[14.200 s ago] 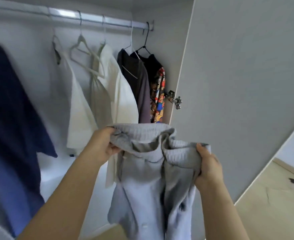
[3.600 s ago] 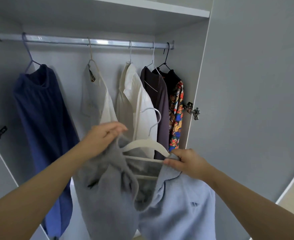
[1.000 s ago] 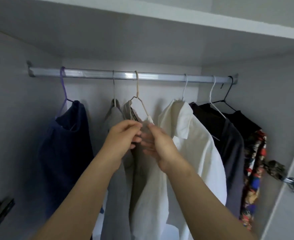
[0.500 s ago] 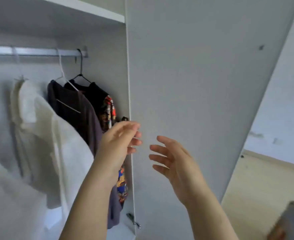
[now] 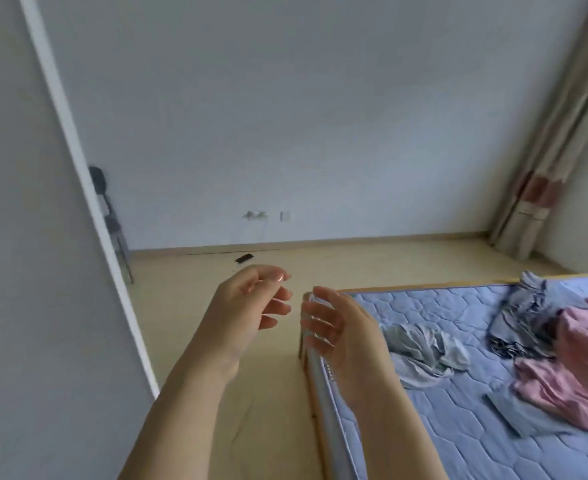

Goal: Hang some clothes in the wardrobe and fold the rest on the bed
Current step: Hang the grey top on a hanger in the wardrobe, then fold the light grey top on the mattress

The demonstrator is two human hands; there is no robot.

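Both of my hands are raised in front of me and hold nothing. My left hand (image 5: pixel 251 303) hangs over the floor with its fingers loosely curled. My right hand (image 5: pixel 337 323) is relaxed above the near corner of the bed (image 5: pixel 424 427), which has a blue quilted mattress. Loose clothes lie on the mattress: a crumpled light grey-blue garment (image 5: pixel 427 348) nearest my right hand, a dark grey-blue heap (image 5: pixel 524 320) farther right, and a pink garment (image 5: pixel 576 372) at the right edge. The wardrobe's inside is out of view.
The open wardrobe door (image 5: pixel 43 271) fills the left side. Pale wooden floor (image 5: pixel 251 410) lies between it and the bed. A dark chair (image 5: pixel 110 220) stands behind the door edge. A small black object (image 5: pixel 244 258) lies on the floor by the wall. A curtain (image 5: pixel 545 150) hangs at right.
The grey garment went onto a hanger and onto the rail. My hands let go, and my view swung right from the wardrobe to the bed.
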